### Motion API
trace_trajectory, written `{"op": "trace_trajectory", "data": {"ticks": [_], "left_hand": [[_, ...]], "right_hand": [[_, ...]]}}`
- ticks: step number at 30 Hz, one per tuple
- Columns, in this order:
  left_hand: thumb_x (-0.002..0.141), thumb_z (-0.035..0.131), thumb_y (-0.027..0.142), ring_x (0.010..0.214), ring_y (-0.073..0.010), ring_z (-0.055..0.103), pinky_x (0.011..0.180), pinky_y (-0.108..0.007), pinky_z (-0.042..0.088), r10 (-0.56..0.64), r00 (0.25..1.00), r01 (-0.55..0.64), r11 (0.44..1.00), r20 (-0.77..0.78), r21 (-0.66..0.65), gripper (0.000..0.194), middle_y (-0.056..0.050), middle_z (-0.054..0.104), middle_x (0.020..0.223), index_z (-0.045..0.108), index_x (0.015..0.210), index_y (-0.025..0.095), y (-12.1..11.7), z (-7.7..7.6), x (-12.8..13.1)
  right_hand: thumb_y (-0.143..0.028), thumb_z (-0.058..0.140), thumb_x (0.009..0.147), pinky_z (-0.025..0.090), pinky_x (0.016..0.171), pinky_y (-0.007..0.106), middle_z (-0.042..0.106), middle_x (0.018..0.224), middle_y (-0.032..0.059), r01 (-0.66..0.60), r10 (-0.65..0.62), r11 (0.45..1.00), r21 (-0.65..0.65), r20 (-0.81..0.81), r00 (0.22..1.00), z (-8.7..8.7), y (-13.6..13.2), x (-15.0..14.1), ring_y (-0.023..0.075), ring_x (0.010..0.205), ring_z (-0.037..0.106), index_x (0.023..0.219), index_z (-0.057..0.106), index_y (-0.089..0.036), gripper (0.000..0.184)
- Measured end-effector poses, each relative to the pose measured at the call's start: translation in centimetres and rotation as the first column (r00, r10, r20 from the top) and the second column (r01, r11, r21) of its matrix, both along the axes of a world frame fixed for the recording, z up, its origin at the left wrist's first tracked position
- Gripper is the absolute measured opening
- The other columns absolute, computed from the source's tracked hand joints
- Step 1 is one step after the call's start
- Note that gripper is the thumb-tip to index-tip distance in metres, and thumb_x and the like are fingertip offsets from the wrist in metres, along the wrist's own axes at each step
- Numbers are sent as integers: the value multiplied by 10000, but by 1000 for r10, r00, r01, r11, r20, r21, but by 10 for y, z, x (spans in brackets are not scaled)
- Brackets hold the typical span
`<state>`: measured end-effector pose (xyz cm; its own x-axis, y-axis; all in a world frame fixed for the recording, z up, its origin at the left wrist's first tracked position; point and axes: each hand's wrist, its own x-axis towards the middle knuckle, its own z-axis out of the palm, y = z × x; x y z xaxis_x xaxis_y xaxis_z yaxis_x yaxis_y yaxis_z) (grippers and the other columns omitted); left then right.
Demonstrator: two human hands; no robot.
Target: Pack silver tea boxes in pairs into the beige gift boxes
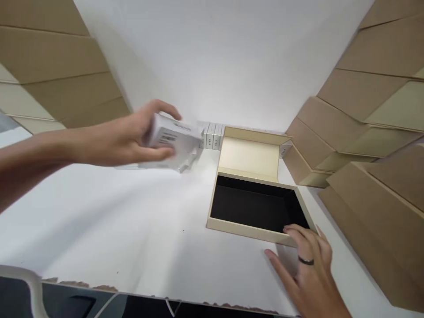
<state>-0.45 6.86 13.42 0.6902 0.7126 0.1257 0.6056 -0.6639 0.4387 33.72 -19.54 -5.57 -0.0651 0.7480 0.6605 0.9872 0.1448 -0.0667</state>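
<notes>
My left hand (pixel 142 132) is closed around a white box (pixel 179 139) with printed text, slightly blurred; whether it is one box or a few together I cannot tell. It is raised over the left of the table. At the right, my right hand (pixel 308 260), with a dark ring, rests its fingers over the front right corner of a cream box (pixel 245 224), thumb spread apart from the wall. This box's lid (pixel 250 154) is tipped back, and its black inside (pixel 251 203) shows nothing in it.
Several small white boxes (pixel 212 136) stand in a row along the back wall, partly behind the lid. Brown cartons are stacked at the left (pixel 66 57) and right (pixel 371 119). The white tabletop (pixel 132 221) has a ragged front edge, with a white curved tube (pixel 33 282) near it.
</notes>
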Motion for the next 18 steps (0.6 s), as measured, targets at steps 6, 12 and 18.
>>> {"op": "trace_trajectory", "data": {"ticks": [6,12,18], "left_hand": [[797,763,212,793,-188,715,676,-277,552,-500,846,526,725,186,-444,452,23,717,947,589,1205,296,-50,-5,136],[730,781,168,551,-178,594,597,-294,454,-606,772,398,696,-192,-597,295,39,667,629,751,994,296,-54,-26,189],[692,624,43,527,-184,566,533,-290,404,-599,724,364,754,-343,-547,589,8,740,766,734,1176,361,-59,-15,182]], "right_hand": [[-312,646,931,353,1072,477,577,1198,189,-5,5,1000,17,-19,1000,1,-17,-20,291,1169,519,1227,516,-73,402],[-290,688,900,403,951,455,587,1197,203,58,-56,993,103,-22,998,-4,-13,-23,331,1168,540,1201,529,-89,395],[-269,751,835,434,927,480,601,1174,208,27,-32,987,156,27,999,-7,-9,-19,347,1109,571,1204,531,-96,463]]}}
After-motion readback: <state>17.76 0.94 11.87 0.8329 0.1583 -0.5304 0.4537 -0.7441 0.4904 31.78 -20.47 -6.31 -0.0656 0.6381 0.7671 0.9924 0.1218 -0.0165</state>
